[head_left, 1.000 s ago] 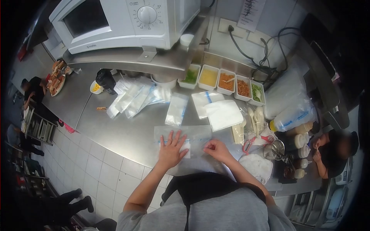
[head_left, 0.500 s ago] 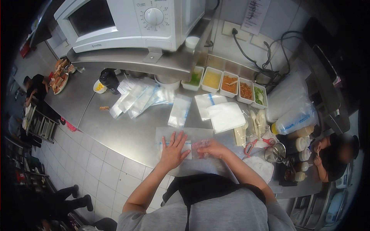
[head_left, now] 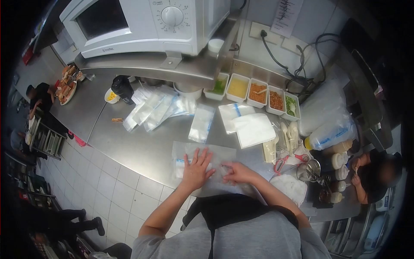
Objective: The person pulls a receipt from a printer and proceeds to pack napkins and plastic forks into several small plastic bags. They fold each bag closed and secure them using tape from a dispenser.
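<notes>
My left hand [head_left: 197, 170] lies flat with its fingers spread on a clear plastic bag [head_left: 180, 149]. Under that palm, inside or beneath the clear film, is a white packet [head_left: 177, 169] with a blue printed strip. At the bag's right side, my right hand [head_left: 239, 173] has its fingers curled in on the film, the index finger reaching left. Its grip is partly hidden, but it appears to pinch the plastic. Beyond the hands lie a flat clear packet [head_left: 202, 123] with a blue edge and a stack of white napkins [head_left: 255, 130].
Several topping tubs [head_left: 238, 87] line the back wall below a microwave [head_left: 142, 26]. Plastic packets [head_left: 155, 110] spread at left beside a black bottle [head_left: 123, 90]. Wooden cutlery [head_left: 292, 134], red scissors [head_left: 284, 163] and sauce bottles [head_left: 338, 173] stand at right, near another person [head_left: 371, 181].
The bag and packet have shifted slightly left. My right hand has moved a little down and left, its fingers curling more, and the reddish patch by its fingertips no longer shows.
</notes>
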{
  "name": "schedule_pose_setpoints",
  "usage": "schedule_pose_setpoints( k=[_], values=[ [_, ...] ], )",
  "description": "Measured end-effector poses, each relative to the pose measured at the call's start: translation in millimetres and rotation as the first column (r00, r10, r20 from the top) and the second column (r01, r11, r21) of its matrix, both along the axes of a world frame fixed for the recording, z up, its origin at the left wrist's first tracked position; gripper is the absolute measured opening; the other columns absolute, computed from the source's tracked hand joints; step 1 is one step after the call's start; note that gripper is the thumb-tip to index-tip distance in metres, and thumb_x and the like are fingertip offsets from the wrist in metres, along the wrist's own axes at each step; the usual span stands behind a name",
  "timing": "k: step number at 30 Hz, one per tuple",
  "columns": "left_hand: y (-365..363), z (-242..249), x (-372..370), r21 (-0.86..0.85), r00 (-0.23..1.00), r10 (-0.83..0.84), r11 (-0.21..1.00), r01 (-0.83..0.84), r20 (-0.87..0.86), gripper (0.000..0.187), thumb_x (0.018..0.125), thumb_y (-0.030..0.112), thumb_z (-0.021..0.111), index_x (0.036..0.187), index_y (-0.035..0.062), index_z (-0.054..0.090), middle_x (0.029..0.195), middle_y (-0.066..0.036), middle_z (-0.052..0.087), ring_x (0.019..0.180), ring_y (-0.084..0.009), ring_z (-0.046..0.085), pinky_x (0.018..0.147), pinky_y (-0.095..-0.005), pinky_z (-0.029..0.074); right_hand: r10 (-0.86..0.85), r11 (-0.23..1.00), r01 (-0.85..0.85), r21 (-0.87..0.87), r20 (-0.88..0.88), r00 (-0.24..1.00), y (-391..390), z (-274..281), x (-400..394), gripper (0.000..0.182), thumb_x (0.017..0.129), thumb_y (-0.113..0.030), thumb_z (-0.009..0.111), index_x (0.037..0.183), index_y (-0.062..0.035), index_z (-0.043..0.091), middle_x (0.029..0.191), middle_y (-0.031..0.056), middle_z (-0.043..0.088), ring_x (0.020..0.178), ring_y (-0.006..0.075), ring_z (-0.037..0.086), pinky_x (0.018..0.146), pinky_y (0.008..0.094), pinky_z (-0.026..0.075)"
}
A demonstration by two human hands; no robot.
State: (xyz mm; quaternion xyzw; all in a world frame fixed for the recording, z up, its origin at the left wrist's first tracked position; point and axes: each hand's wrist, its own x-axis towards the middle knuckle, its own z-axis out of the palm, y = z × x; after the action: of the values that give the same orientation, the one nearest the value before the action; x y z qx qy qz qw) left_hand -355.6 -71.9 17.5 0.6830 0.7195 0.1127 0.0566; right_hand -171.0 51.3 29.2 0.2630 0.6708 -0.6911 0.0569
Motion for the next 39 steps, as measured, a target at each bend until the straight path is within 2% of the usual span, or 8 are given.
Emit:
schedule_pose_setpoints(
  k=[6, 7, 11, 17, 24, 31, 37, 39],
  values=[
    [-16.5, 1.1, 32.0, -0.142, 0.996, 0.032, 0.99, -0.021, 0.077, 0.065, 0.088, 0.044, 0.05, 0.141, 0.0131, 0.028, 0.15, -0.008, 0.017, 0.137, -0.0353, 0.016, 0.098, -0.0695, 0.015, -0.054, 0.998, 0.051, 0.023, 0.175, 0.983, 0.3, 26.1, 54.1, 0.054, 0.081, -0.01, 0.065, 0.129, 0.0005, 0.041, 0.07, 0.0087, 0.064, 0.056, 0.0144, 0.057, 0.056, 0.0267, 0.048],
    [-17.3, 1.9, 35.4, -0.167, 0.991, 0.062, 0.985, -0.042, 0.116, 0.065, 0.089, 0.043, 0.048, 0.142, 0.0126, 0.027, 0.151, -0.009, 0.015, 0.137, -0.0356, 0.014, 0.098, -0.0699, 0.014, -0.158, 0.951, 0.104, 0.291, 0.169, 0.973, -1.1, 29.1, 61.0, 0.057, 0.081, -0.011, 0.065, 0.131, 0.0001, 0.04, 0.075, 0.0111, 0.065, 0.058, 0.0185, 0.06, 0.056, 0.0294, 0.049],
    [-8.1, 6.1, 30.1, -0.09, 0.988, 0.065, 0.995, -0.053, 0.143, 0.063, 0.091, 0.04, 0.045, 0.142, 0.0086, 0.025, 0.151, -0.01, 0.013, 0.138, -0.0344, 0.013, 0.1, -0.0691, 0.012, -0.258, 0.428, 0.323, 0.844, -0.229, 0.939, -19.8, 36.9, 36.7, 0.059, 0.082, -0.02, 0.064, 0.131, 0.0022, 0.039, 0.106, 0.0202, 0.06, 0.091, 0.0323, 0.062, 0.078, 0.0358, 0.049],
    [12.6, -20.4, 20.3, -0.024, 0.997, 0.048, 0.999, -0.046, 0.068, 0.065, 0.089, 0.028, 0.047, 0.143, 0.0046, 0.02, 0.151, -0.009, 0.013, 0.139, -0.0313, 0.013, 0.106, -0.0614, 0.009, 0.151, 0.552, -0.132, 0.824, 0.057, 0.987, -38.9, -14.1, -21.2, 0.088, 0.086, -0.049, 0.05, 0.142, 0.0045, 0.007, 0.149, 0.0223, 0.006, 0.139, 0.0351, 0.006, 0.11, 0.0468, 0.012],
    [-8.3, -14.4, -19.5, 0.1, 0.966, 0.256, 0.961, -0.257, 0.025, 0.062, 0.086, 0.023, 0.051, 0.141, 0.0085, 0.027, 0.146, -0.01, 0.025, 0.135, -0.0289, 0.024, 0.105, -0.0546, 0.019, -0.123, 0.365, -0.066, 0.929, 0.119, 0.985, 0.6, -16.1, 8.9, 0.076, 0.084, -0.033, 0.056, 0.141, 0.002, 0.018, 0.147, 0.0186, 0.019, 0.136, 0.0343, 0.019, 0.108, 0.0472, 0.019],
    [24.8, 26.5, -54.0, -0.122, 0.982, -0.018, 0.992, 0.041, 0.186, 0.027, 0.077, 0.023, 0.065, 0.099, 0.0098, 0.059, 0.101, -0.005, 0.054, 0.106, -0.0257, 0.048, 0.087, -0.0445, 0.036, 0.023, 0.332, -0.159, 0.93, 0.161, 0.987, 18.6, 8.9, -22.0, 0.053, 0.074, -0.017, 0.062, 0.124, -0.0087, 0.046, 0.116, 0.0113, 0.051, 0.109, 0.0309, 0.046, 0.094, 0.048, 0.032],
    [27.6, 50.7, -79.9, -0.184, 0.831, -0.062, 0.964, 0.194, 0.553, 0.024, 0.073, 0.025, 0.073, 0.076, 0.0047, 0.06, 0.076, -0.007, 0.058, 0.077, -0.0198, 0.056, 0.071, -0.0312, 0.043, 0.086, 0.549, -0.209, 0.81, 0.194, 0.977, 56.7, 40.4, -8.0, 0.02, 0.067, -0.019, 0.068, 0.083, -0.008, 0.064, 0.078, 0.0078, 0.059, 0.08, 0.028, 0.058, 0.077, 0.039, 0.044],
    [21.3, 75.3, -79.0, -0.128, 0.759, -0.041, 0.978, 0.162, 0.65, 0.024, 0.074, 0.024, 0.074, 0.076, 0.0045, 0.06, 0.071, -0.006, 0.058, 0.07, -0.016, 0.055, 0.068, -0.0279, 0.044, 0.121, 0.618, 0.061, 0.783, -0.172, 0.978, 51.0, 91.3, 4.8, 0.016, 0.069, -0.017, 0.071, 0.075, -0.004, 0.064, 0.081, 0.0094, 0.061, 0.077, 0.025, 0.06, 0.07, 0.0334, 0.047]
  ],
)
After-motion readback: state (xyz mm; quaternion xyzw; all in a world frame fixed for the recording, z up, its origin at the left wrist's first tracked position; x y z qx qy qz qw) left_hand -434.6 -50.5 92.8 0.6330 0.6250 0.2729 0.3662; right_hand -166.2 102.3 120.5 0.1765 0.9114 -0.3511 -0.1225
